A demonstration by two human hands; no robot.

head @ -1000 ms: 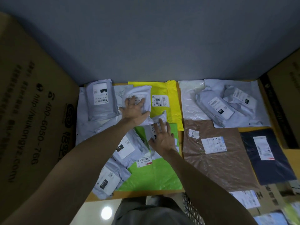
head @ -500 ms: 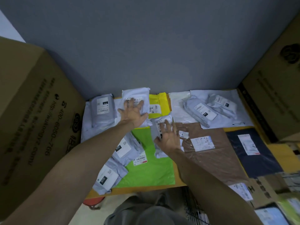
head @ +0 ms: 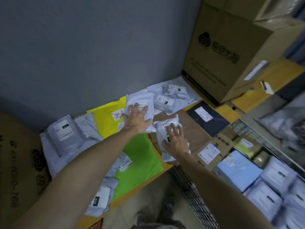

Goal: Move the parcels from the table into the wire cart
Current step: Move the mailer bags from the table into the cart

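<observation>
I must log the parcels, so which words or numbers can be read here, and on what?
"010": black tag on the nearest grey parcel.
Other parcels' shipping labels: too blurred to read.
Print on the cardboard box: Chinese characters, blurred.

Your left hand [head: 137, 119] and right hand [head: 176, 142] are bare, as are your left forearm [head: 92, 156] and right forearm [head: 212, 179] up to the edge of view. At the bottom edge shows a fold of your grey garment [head: 158, 226], too blurred to name closer.
</observation>
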